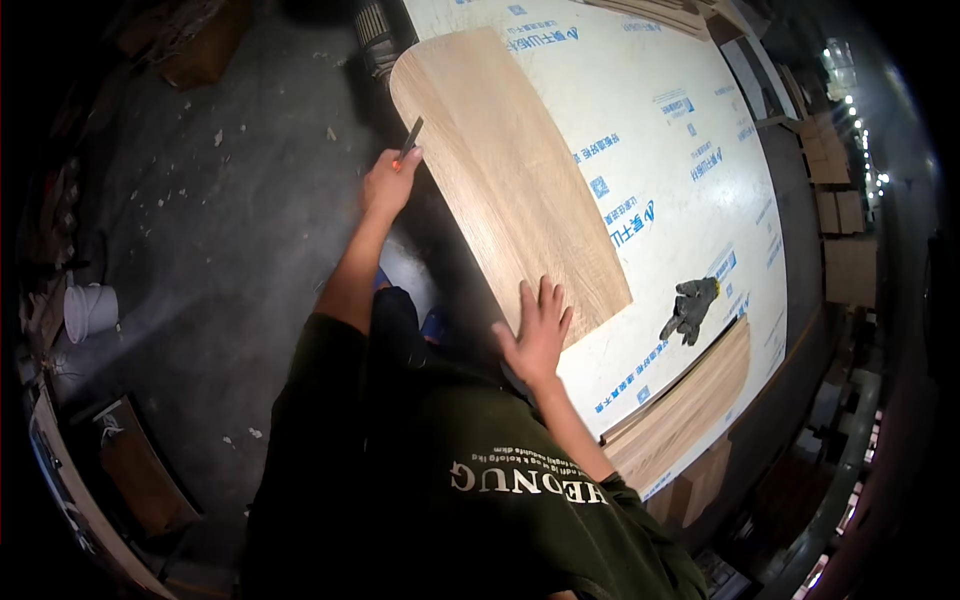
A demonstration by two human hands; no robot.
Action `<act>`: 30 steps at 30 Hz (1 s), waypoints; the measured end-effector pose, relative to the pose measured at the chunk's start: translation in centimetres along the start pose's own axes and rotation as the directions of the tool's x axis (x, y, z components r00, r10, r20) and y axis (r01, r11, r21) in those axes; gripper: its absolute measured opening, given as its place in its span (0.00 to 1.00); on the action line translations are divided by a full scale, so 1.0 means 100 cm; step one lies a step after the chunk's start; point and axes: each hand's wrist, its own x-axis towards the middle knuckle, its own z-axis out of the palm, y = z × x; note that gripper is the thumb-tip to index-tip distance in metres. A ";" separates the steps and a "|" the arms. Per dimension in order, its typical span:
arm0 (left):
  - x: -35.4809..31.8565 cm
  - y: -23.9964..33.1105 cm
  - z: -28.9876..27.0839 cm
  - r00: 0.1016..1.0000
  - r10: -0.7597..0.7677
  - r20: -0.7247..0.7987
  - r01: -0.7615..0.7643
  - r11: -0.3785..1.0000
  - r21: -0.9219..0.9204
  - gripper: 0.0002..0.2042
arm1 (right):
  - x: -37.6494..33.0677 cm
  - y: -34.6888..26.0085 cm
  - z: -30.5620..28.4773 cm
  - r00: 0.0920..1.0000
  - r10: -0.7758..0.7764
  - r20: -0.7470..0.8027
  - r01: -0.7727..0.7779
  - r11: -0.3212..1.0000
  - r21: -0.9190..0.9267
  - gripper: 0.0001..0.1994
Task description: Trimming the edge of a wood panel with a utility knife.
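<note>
Lying flat on a white sheet-covered desk (690, 210), a light wood-grain panel (510, 180) has a smooth laminate face and rounded corners at its far end. Its long axis runs from the near right toward the far left, with the grain following that line. The left hand (388, 182) is closed around a thin dark blade-like tool (411, 134) held at the panel's left edge, the tool pointing up and away. The right hand (535, 332) lies flat with fingers spread wide, pressing on the panel's near end. A pair of grey work gloves (690, 308) sits to the right, near another wood-grain board (690, 410). A white bucket (90, 310) stands on the grey concrete floor (230, 250).
</note>
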 end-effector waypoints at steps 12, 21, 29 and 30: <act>-0.087 -0.035 0.023 0.913 0.035 0.407 0.183 0.856 -0.483 0.19 | -0.048 0.086 -0.015 0.998 0.000 0.056 0.005 0.996 -0.090 0.38; -0.194 -0.135 -0.048 0.811 -0.340 0.476 0.585 0.513 -0.629 0.17 | 0.091 -0.046 0.026 0.885 -0.461 0.065 0.466 0.875 -0.130 0.31; -0.230 -0.139 -0.074 0.739 -0.448 0.503 0.668 0.395 -0.631 0.22 | 0.145 -0.073 0.038 0.903 -0.368 -0.220 0.422 0.855 0.303 0.12; -0.228 -0.135 -0.070 0.786 -0.396 0.475 0.618 0.483 -0.620 0.22 | 0.147 -0.074 0.038 0.907 -0.328 -0.265 0.405 0.854 0.327 0.08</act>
